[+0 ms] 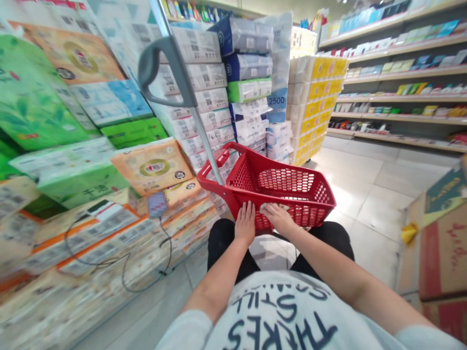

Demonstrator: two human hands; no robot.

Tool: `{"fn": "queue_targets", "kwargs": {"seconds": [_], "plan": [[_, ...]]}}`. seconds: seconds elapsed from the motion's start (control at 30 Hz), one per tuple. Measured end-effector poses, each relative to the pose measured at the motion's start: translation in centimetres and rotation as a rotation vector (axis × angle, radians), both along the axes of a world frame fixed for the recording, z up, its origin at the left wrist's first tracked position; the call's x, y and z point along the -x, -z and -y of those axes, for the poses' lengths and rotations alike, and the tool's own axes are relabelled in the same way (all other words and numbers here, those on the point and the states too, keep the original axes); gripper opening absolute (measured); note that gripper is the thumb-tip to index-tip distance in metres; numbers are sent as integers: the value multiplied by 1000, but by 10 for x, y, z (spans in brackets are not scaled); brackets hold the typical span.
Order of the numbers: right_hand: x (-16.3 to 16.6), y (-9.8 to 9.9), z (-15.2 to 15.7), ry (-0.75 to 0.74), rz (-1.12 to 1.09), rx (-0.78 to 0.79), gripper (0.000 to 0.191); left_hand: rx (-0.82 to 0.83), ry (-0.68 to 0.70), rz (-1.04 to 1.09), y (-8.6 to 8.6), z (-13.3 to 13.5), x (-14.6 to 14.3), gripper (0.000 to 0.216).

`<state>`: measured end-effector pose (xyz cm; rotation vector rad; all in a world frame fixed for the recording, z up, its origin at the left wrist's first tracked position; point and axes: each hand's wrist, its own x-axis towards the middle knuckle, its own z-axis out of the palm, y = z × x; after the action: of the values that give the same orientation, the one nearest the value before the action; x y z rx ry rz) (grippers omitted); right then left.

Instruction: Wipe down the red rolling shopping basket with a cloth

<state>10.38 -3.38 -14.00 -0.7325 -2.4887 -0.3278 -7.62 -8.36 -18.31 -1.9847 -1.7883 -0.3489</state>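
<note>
head view, only one: shows left hand [245, 222] laid flat on near side wall of red basket cart [308, 203], fingers together, aimed at rim, wrapped round nothing. reads as bracing. shows right hand [279, 218] just beside, to right of left hand, holding pale cloth [263, 208] against same wall, below rim; can't tell where right thumb sits, hidden.

basket cart right at both hands, between knees in black trousers [337, 240], stretching off ahead and to right of right hand. grey handle [181, 80] on metal pole, ahead and left of left hand, well apart. tissue packs [153, 167] left of left hand, cable [170, 248] draped there too. yellow packs [323, 112] far ahead of right hand, cardboard box [443, 243] well off to right.

looks like wiping step, near wall; can't tell how much done. probably calls next for sliding cloth along mesh, rightward from right hand, pressing lightly, bracing with left hand. could snag cloth in mesh holes.
</note>
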Motion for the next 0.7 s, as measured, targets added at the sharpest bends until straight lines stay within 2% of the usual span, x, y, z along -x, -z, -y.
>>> {"fn": "queue_targets", "kwargs": {"seconds": [0.07, 0.13, 0.2, 0.37, 0.43, 0.5, 0.63, 0.7], "plan": [[-2, 12, 2, 19, 80, 49, 32, 23, 4, -4, 2, 1, -1, 62], [-1, 13, 3, 33, 124, 86, 30, 29, 12, -3, 2, 2, -1, 63], [3, 4, 3, 38, 124, 106, 29, 28, 22, 5, 1, 2, 0, 65], [20, -39, 3, -8, -17, 35, 28, 20, 71, 36, 1, 3, 2, 68], [24, -45, 3, -21, -55, 7, 30, 20, 91, 38, 1, 3, 3, 67], [23, -40, 4, 2, -22, 24, 30, 22, 93, 38, 1, 3, 3, 66], [12, -13, 8, 65, 168, 147, 28, 26, 47, 37, -3, 1, 3, 65], [8, -9, 9, 74, 200, 179, 29, 30, 38, 30, -4, 1, 2, 63]]}}
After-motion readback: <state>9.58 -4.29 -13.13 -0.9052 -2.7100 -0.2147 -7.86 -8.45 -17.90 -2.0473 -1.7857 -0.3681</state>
